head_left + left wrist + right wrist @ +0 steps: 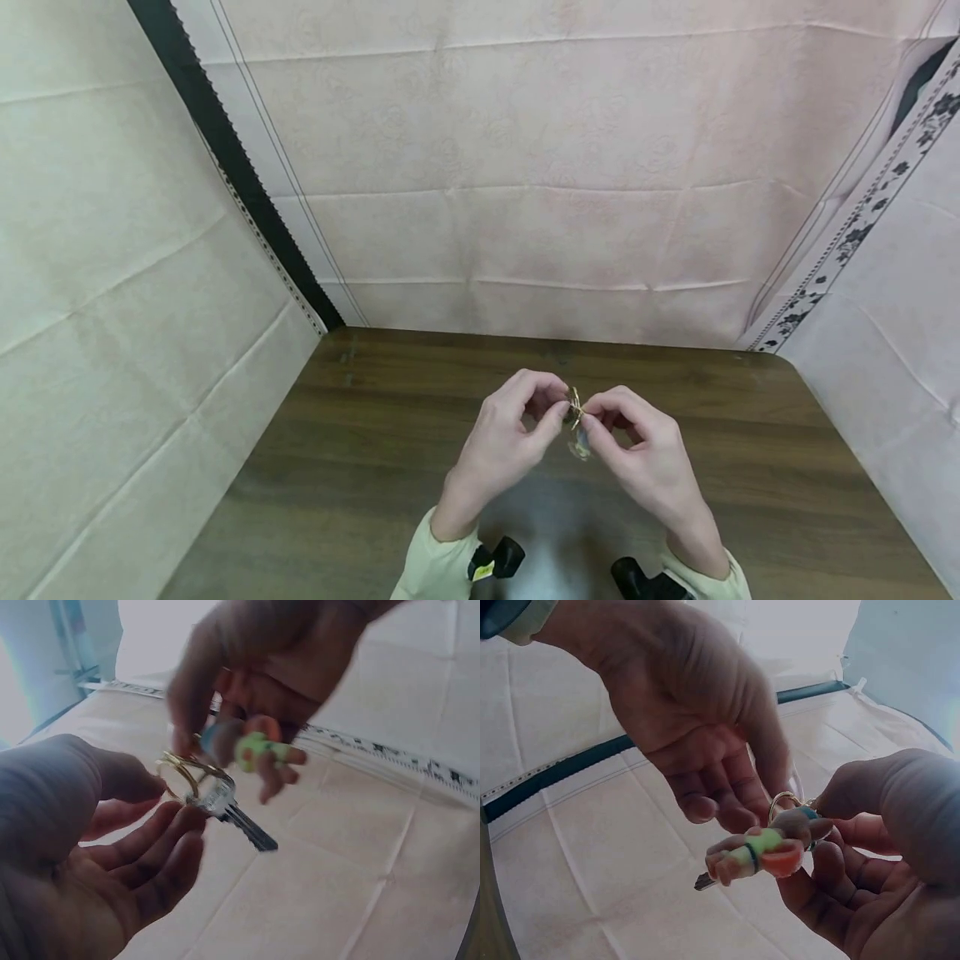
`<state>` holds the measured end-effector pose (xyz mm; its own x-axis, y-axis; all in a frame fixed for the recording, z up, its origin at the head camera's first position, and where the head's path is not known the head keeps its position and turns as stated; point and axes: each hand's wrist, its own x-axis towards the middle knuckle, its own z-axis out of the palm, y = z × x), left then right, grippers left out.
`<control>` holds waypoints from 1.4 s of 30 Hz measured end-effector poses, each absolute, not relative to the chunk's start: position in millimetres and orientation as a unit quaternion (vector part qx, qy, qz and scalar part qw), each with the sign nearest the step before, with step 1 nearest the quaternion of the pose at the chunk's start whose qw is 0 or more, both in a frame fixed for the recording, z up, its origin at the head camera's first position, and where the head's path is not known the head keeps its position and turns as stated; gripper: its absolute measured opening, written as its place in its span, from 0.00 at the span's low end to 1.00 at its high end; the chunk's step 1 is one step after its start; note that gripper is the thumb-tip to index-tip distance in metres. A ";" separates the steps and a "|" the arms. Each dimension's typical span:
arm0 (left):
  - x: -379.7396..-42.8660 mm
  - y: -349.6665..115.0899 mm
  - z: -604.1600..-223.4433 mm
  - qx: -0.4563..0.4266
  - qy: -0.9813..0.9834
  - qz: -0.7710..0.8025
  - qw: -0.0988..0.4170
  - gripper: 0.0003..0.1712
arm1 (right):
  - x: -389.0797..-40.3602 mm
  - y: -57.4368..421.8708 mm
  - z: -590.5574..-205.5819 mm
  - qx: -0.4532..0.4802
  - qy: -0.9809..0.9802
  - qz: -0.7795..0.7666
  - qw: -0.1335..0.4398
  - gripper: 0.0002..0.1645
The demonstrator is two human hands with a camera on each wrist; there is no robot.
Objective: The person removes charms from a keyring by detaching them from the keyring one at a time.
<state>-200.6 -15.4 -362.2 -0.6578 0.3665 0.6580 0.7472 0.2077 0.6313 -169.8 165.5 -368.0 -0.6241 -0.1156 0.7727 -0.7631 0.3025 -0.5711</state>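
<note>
In the head view my left hand (pixel 510 429) and right hand (pixel 637 446) meet over the table. Left thumb and fingertips pinch a gold key ring (pixel 180 776), from which a silver key (pixel 251 829) points away. My right thumb and forefinger pinch the gold link end of a small figurine keychain (pixel 761 851) beside the ring. The figurine, with green, pink and brown parts, dangles below the fingers and is blurred in the left wrist view. Fingertips partly hide where the keychain's link meets the ring.
Beneath the hands lies a dark wooden table (pixel 360 467). Pale cloth panels (pixel 525 167) stand behind it and at both sides. A black wrist camera (pixel 506 557) sits at the left cuff, another (pixel 637 579) at the right.
</note>
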 end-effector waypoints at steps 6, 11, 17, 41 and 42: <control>-204.7 -11.9 -366.2 -0.414 -0.735 -0.461 0.275 0.13 | -168.0 164.5 -368.1 0.302 -0.746 0.503 0.316 0.21; -205.2 -10.4 -366.5 -0.434 -0.731 -0.432 0.302 0.08 | -165.4 164.6 -368.2 0.305 -0.745 0.502 0.316 0.22; -204.4 -11.5 -366.0 -0.435 -0.739 -0.417 0.302 0.03 | -162.0 163.5 -364.8 0.303 -0.751 0.501 0.305 0.21; -201.0 -12.9 -366.5 -0.383 -0.772 -0.473 0.185 0.07 | -157.0 164.8 -362.2 0.276 -0.827 0.431 0.232 0.16; -200.8 -12.6 -366.4 -0.377 -0.774 -0.474 0.183 0.07 | -156.9 164.8 -362.5 0.278 -0.826 0.430 0.236 0.16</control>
